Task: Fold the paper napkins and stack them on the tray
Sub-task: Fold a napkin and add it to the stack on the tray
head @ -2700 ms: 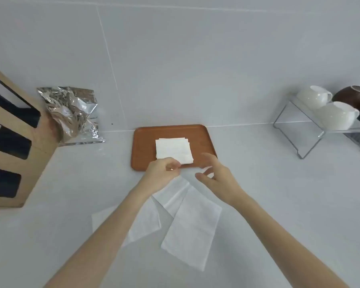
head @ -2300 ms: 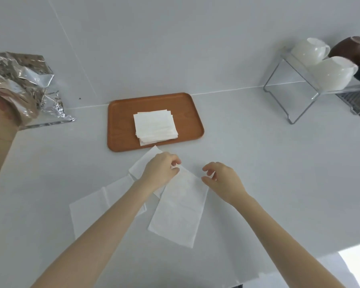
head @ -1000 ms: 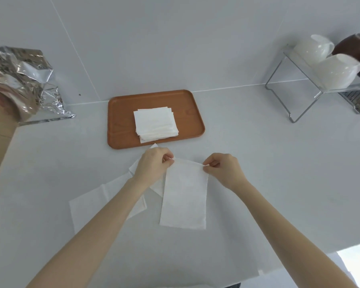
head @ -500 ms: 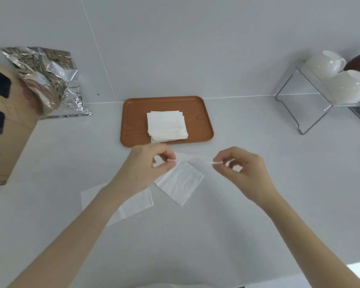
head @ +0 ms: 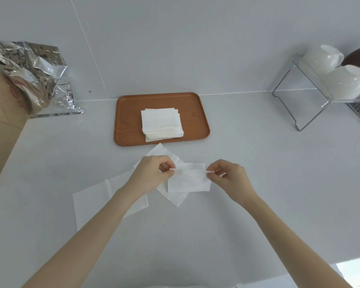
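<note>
Napkin (head: 188, 179) work is mid-fold: both hands pinch one sheet by its upper corners, the left hand (head: 152, 173) with thumb and forefinger closed on the left corner, the right hand (head: 230, 177) closed the same way on the right corner, so the sheet hangs doubled just above the counter (head: 258, 163). It sits in front of the wooden tray (head: 129, 119), where a stack of folded napkins (head: 161, 124) already lies near the middle, slightly fanned at its near edge. Two unfolded napkins (head: 98, 196) lie flat on the counter under and left of the left forearm, one partly hidden by the held sheet. To do this step well, I judge the corners should be matched exactly before any crease is pressed, with both pinches kept light so the thin paper does not tear or wrinkle. Laying it flat and running a finger along the fold would probably give a square that matches the stack. When carrying it over, lowering it straight down onto the pile would likely keep the edges aligned and avoid nudging the sheets already there.
</note>
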Motion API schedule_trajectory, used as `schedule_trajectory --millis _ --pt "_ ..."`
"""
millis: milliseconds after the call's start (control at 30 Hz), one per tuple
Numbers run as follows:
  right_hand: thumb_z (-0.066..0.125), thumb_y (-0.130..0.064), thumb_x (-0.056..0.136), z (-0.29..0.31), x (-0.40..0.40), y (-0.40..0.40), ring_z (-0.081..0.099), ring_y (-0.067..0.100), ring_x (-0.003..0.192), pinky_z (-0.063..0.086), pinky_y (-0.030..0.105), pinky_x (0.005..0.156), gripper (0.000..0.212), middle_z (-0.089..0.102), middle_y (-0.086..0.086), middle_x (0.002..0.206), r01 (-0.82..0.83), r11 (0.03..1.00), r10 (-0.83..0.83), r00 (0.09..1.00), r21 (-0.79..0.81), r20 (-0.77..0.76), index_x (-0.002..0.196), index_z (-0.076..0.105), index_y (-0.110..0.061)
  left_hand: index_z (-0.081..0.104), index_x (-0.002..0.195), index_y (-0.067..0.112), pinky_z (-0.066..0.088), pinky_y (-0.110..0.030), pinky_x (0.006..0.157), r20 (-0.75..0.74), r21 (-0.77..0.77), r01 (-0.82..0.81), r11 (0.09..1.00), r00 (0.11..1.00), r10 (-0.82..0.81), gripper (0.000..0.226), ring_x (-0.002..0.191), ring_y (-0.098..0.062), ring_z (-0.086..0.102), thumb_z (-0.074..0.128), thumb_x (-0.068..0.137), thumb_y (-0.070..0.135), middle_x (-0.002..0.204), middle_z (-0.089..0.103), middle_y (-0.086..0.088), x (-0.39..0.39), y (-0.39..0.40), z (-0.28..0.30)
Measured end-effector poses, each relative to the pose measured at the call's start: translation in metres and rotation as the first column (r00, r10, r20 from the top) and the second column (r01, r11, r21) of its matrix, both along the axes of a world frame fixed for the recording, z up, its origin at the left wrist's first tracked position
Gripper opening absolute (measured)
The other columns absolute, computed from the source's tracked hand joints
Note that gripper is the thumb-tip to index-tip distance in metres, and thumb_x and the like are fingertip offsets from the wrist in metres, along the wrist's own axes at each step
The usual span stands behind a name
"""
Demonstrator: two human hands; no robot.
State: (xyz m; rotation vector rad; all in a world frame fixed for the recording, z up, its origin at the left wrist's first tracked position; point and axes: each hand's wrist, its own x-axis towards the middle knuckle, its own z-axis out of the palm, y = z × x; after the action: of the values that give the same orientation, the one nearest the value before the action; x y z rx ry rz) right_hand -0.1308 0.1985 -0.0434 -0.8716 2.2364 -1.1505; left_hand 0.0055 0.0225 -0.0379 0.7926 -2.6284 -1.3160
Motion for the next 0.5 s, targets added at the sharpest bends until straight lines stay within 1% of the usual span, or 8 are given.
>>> schedule_trajectory --millis 67,167,233,267,333,367,433,500 --pt "0.064 -0.007 0.078 -0.005 -0.010 -0.011 0.055 0.007 0.065 0.042 0.005 0.058 0.011 0.063 0.000 0.076 0.031 0.999 -0.031 1.000 0.007 0.003 0.078 0.064 -0.018 0.068 0.085 0.011 0.040 -0.001 0.061 0.018 -0.030 -0.024 0.999 1.000 0.025 0.009 0.068 -0.004 0.057 0.064 0.077 0.009 0.075 0.064 0.003 -0.012 -0.007 -0.005" --pt "0.062 -0.008 0.080 -0.018 -0.020 -0.025 0.054 0.011 0.064 0.040 0.002 0.056 0.010 0.060 0.002 0.078 0.068 0.997 -0.068 0.998 0.044 0.008 0.085 0.063 -0.016 0.065 0.094 0.013 0.049 -0.026 0.076 0.077 -0.083 -0.053 0.995 0.995 0.060 0.016 0.074 -0.015 0.056 0.062 0.078 0.010 0.088 0.067 -0.007 -0.026 -0.015 -0.017" --pt "0.060 -0.007 0.081 -0.027 -0.021 -0.032 0.052 0.010 0.063 0.041 0.004 0.057 0.015 0.060 0.004 0.086 0.072 0.993 -0.069 0.997 0.093 -0.036 0.095 0.061 -0.014 0.061 0.100 0.013 0.050 -0.035 0.079 0.110 -0.129 -0.028 0.991 0.993 0.042 0.022 0.075 -0.018 0.056 0.062 0.078 0.009 0.098 0.066 -0.009 -0.030 -0.015 -0.024" --pt "0.059 -0.007 0.081 -0.032 -0.020 -0.034 0.052 0.012 0.064 0.042 0.008 0.060 0.022 0.061 0.005 0.094 0.069 0.990 -0.060 0.995 0.126 -0.078 0.102 0.059 -0.013 0.059 0.104 0.013 0.050 -0.037 0.079 0.125 -0.161 -0.008 0.987 0.992 0.029 0.026 0.078 -0.020 0.057 0.062 0.078 0.010 0.105 0.063 -0.009 -0.030 -0.013 -0.027" --pt "0.059 -0.008 0.081 -0.038 -0.018 -0.034 0.051 0.016 0.071 0.049 0.027 0.071 0.035 0.056 0.005 0.112 0.049 0.980 -0.014 0.984 0.191 -0.179 0.115 0.053 -0.014 0.057 0.110 0.015 0.049 -0.039 0.080 0.145 -0.221 0.024 0.975 0.989 0.008 0.032 0.092 -0.023 0.057 0.062 0.079 0.013 0.114 0.056 -0.006 -0.027 -0.010 -0.029" --pt "0.059 -0.010 0.081 -0.037 -0.017 -0.030 0.051 0.016 0.075 0.049 0.033 0.071 0.036 0.053 0.004 0.118 0.028 0.979 0.020 0.973 0.203 -0.229 0.117 0.052 -0.014 0.058 0.110 0.016 0.049 -0.039 0.080 0.135 -0.244 0.043 0.969 0.991 -0.011 0.030 0.098 -0.023 0.055 0.062 0.080 0.015 0.115 0.054 -0.005 -0.024 -0.007 -0.029" --pt "0.062 -0.013 0.081 -0.034 -0.017 -0.022 0.052 0.015 0.081 0.049 0.034 0.069 0.029 0.055 0.001 0.116 -0.057 0.980 0.117 0.940 0.193 -0.320 0.110 0.058 -0.016 0.062 0.102 0.015 0.049 -0.039 0.080 0.102 -0.280 0.110 0.954 0.991 -0.084 0.022 0.102 -0.020 0.052 0.062 0.080 0.018 0.110 0.057 -0.003 -0.016 -0.001 -0.028" --pt "0.066 -0.014 0.078 -0.033 -0.015 -0.012 0.056 0.020 0.087 0.050 0.034 0.068 0.018 0.063 0.001 0.106 -0.168 0.965 0.239 0.881 0.204 -0.409 0.096 0.065 -0.016 0.066 0.094 0.014 0.049 -0.038 0.080 0.095 -0.305 0.201 0.931 0.979 -0.181 0.016 0.100 -0.021 0.054 0.062 0.080 0.020 0.103 0.063 -0.003 -0.007 0.005 -0.029"
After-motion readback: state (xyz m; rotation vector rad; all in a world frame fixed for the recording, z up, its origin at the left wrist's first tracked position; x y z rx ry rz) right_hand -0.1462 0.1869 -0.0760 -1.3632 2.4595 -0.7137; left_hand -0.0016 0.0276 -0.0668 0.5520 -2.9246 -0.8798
